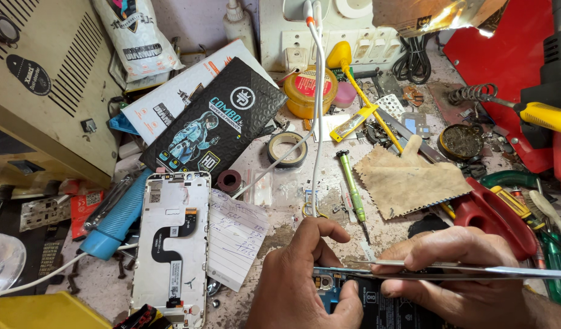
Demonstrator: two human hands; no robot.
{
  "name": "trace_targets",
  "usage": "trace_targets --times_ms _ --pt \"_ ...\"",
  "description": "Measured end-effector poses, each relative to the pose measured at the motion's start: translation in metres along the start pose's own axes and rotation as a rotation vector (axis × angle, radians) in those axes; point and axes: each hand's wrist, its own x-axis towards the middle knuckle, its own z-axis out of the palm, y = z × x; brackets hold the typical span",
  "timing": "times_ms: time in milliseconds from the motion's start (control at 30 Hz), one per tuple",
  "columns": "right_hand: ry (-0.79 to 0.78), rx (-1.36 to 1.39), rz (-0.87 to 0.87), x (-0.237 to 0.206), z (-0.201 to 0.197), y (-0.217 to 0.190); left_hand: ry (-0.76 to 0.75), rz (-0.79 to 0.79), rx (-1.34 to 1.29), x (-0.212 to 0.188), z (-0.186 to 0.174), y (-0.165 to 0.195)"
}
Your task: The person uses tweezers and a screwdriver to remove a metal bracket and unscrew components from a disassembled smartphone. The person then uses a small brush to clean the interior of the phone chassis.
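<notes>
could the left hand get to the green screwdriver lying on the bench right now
Probably not at once: the left hand is gripping the opened dark phone. The slim green-handled screwdriver lies just above it on the cluttered bench, with nothing covering it, so the way looks free once the hand lets go.

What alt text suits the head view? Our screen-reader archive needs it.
Two hands work on an opened phone at a cluttered repair bench: the left hand steadies it while the right hand holds metal tweezers across it. A white phone frame, handwritten note and green screwdriver lie nearby.
</notes>
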Motion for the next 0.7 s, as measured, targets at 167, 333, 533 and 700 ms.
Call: trace_targets --times_ms 167,333,533,700 --pt "-0.016 0.063 -0.007 0.0006 0.0002 -0.0002 0.006 -0.011 0.013 0.0003 0.0006 -0.0016" --pt "-0.021 0.025 0.008 0.002 0.0004 -0.0022 0.018 0.058 0.018 -0.0004 0.0001 -0.0037" --pt "-0.011 0.114 -0.006 0.002 -0.0005 -0.0043 0.013 0.01 0.026 0.0006 0.0 -0.0023" --pt "0.055 0.035 0.041 -0.0036 0.001 -0.0037 -0.001 -0.047 0.024 0.0007 -0.0008 0.0012"
